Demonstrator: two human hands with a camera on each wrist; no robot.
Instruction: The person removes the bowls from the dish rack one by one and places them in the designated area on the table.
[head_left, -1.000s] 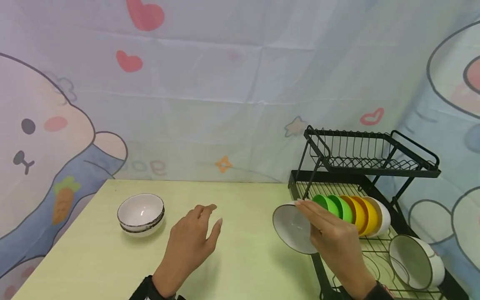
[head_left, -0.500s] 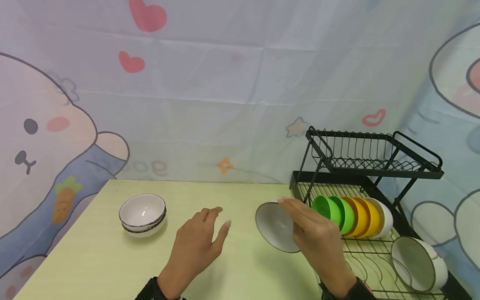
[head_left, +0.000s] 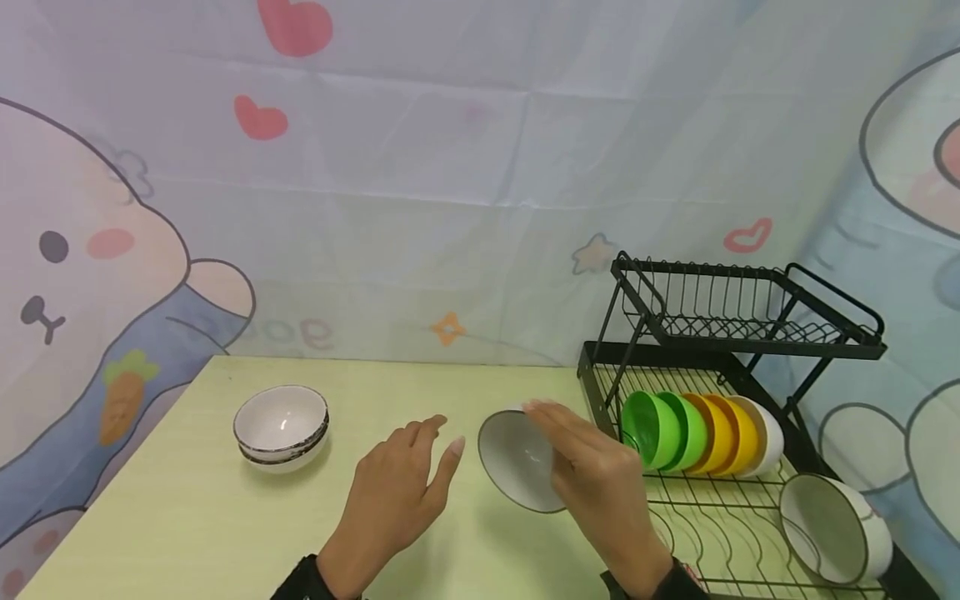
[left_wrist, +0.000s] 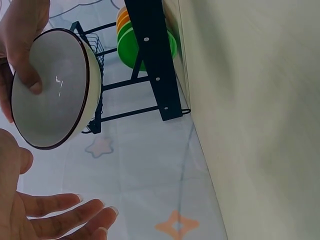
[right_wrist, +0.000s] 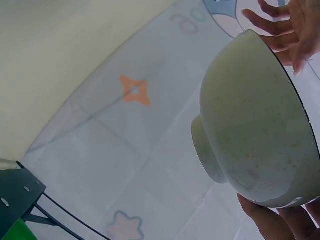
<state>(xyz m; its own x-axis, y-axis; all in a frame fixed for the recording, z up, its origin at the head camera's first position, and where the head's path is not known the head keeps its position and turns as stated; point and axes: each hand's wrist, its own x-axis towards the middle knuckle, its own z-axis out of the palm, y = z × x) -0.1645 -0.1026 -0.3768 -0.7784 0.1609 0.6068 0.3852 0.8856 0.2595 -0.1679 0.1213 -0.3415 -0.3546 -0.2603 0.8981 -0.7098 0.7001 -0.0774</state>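
Observation:
A white bowl with a dark rim (head_left: 517,462) is held tilted above the table by my right hand (head_left: 600,483), its opening turned toward the left. In the left wrist view the right thumb lies inside the bowl (left_wrist: 55,95) and the other fingers are behind it. The bowl's outside and foot ring (right_wrist: 255,125) fill much of the right wrist view. My left hand (head_left: 397,492) hovers left of the bowl, apart from it, with fingers extended and nothing held. Farther left, white dark-rimmed bowls (head_left: 281,425) stand stacked on the table.
A black two-tier dish rack (head_left: 742,342) stands at the right. On its lower tier are green bowls (head_left: 652,429), yellow bowls (head_left: 712,433), a white bowl (head_left: 765,437) and a larger white bowl (head_left: 840,529) nearer the front. A printed cloth (head_left: 450,208) hangs behind the table (head_left: 420,383).
My right hand has carried the bowl leftward, from beside the rack to over the table near the left hand. The left hand has shifted slightly right. The stacked bowls stay put.

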